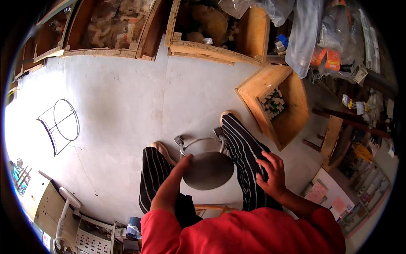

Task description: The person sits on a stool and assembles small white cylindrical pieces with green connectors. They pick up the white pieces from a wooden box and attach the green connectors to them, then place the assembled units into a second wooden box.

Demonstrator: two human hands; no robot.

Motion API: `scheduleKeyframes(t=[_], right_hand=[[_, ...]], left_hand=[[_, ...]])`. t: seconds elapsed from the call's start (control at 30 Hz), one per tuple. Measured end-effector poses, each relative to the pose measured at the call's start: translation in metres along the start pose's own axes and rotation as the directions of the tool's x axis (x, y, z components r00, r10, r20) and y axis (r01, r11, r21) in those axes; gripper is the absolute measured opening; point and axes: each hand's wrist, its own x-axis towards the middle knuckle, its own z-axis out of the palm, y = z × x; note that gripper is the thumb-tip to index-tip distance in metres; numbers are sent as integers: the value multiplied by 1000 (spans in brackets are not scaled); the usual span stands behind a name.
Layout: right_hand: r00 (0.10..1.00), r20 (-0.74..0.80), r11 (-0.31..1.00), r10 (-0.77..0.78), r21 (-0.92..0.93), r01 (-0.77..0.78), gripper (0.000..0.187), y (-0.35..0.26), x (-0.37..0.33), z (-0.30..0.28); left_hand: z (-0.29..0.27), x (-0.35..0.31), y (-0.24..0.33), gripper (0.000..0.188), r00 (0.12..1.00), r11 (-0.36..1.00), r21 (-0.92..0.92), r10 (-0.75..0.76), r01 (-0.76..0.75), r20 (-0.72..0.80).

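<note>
A round, dark grey disc [209, 170] sits between my legs. Beyond it curves a metal tube frame [201, 139] with a dark block at each end. My left hand [184, 164] grips the disc's left edge; its fingers are partly hidden, with the thumb side showing at the rim. Over my right thigh is my right hand [272, 173], its fingers spread and slightly bent, holding nothing. Both legs wear dark striped trousers [245, 156], and the disc lies close to the right one.
An open wooden box [292, 106] with small white and green pieces stands at the right. Wooden bins [203, 48] line the far side, with plastic bags [302, 38] beside them. A wire stand [65, 120] is on the pale floor at left; a cabinet [42, 203] stands nearer.
</note>
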Motion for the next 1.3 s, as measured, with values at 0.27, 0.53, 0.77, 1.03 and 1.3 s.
scheduleKeyframes(t=[0.27,0.53,0.77,1.03,1.3], right_hand=[[993,-116,1000,-20,7,21,46,21,21,17],[963,-261,998,-61,-30,55,46,43,58,40],[903,-407,990,-137,-31,136,44,58,72,65],[866,-484,991,-127,-18,135,40,59,67,73],[820,-556,989,-135,-20,149,40,67,47,77]], left_hand=[[52,1,21,37,960,903,423,-183,78,213],[78,46,53,49,834,857,511,-233,-67,500],[-68,136,137,54,807,951,179,103,-251,582],[-273,66,337,107,825,595,-572,377,-564,-422],[-292,106,342,70,892,263,-861,256,-435,-372]])
